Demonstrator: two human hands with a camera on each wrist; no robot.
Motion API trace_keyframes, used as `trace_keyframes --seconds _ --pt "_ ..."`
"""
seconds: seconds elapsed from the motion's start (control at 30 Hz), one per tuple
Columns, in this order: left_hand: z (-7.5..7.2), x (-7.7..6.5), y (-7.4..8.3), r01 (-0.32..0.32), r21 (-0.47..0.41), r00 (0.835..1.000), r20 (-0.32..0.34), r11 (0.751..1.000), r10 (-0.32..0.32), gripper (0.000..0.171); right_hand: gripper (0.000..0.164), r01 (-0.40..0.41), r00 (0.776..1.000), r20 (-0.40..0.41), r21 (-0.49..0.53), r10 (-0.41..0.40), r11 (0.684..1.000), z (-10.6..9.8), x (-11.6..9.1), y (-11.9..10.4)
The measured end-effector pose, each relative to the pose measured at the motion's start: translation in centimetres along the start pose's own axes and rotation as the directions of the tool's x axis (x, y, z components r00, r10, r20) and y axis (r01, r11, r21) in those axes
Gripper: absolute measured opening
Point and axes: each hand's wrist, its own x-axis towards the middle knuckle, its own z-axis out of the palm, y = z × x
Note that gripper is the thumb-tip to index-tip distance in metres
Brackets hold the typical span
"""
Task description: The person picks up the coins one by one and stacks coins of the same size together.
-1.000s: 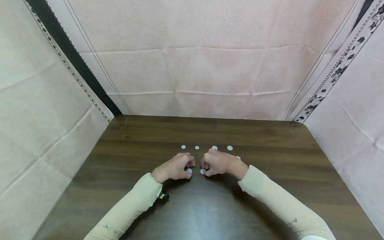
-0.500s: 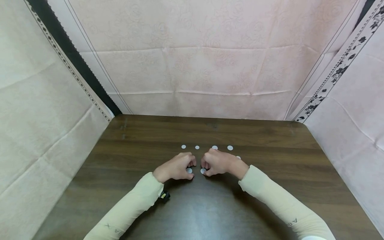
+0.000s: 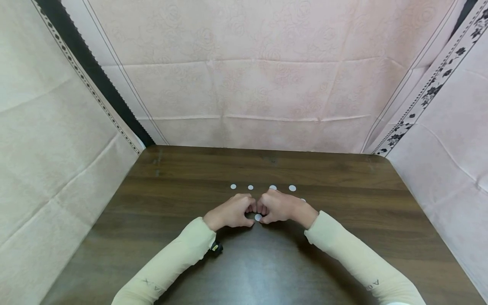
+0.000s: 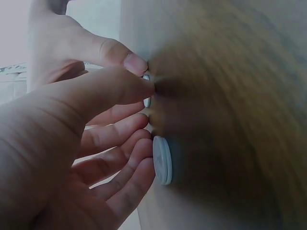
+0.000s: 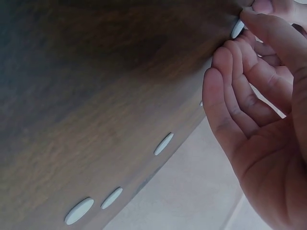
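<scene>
Small flat white discs lie on the brown wooden table. One white disc lies between my two hands. My right hand holds it by the edge, thumb on the near side and curved fingers on the far side, as the right wrist view shows at the disc. My left hand comes up against the right from the left, fingers loosely bent and thumb beside the same disc. A larger-looking disc lies by its outer fingertips in the left wrist view; the left hand hides it in the head view.
Beyond the hands is a row of discs: two smaller ones at left, two larger ones at right. Another disc peeks out behind the right wrist. Pale patterned cloth hangs behind the table and along both sides.
My left hand has slid right until its fingertips meet the right hand's, passing over the disc that showed between its thumb and fingers. The right hand stays in place.
</scene>
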Motion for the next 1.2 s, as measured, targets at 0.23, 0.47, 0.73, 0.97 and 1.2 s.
trace_keyframes --seconds 0.23,0.47,0.73,0.97,1.2 --pt "0.5 0.5 0.2 -0.014 -0.054 0.999 -0.029 0.998 0.013 0.017 0.013 -0.027 1.000 -0.015 0.015 0.027 1.000 -0.2 -0.4 -0.1" --pt "0.8 0.7 0.3 0.011 -0.049 1.000 -0.023 0.999 -0.012 0.015 0.007 -0.021 1.000 0.005 0.018 0.021 1.000 -1.0 -1.3 0.4" --pt "0.7 0.7 0.5 0.014 -0.006 0.999 -0.030 1.000 -0.014 0.014 0.017 -0.102 0.995 -0.018 -0.040 0.101 0.994 -4.8 -4.3 2.2" --pt "0.5 0.6 0.8 0.038 -0.015 0.999 -0.008 0.999 -0.038 0.013 0.025 -0.215 0.976 0.002 -0.099 0.217 0.972 -6.3 -6.4 3.9" --pt "0.7 0.6 0.8 0.029 -0.015 0.999 -0.015 0.999 -0.029 0.013 0.021 -0.253 0.967 -0.017 -0.134 0.253 0.958 -6.3 -7.3 5.3"
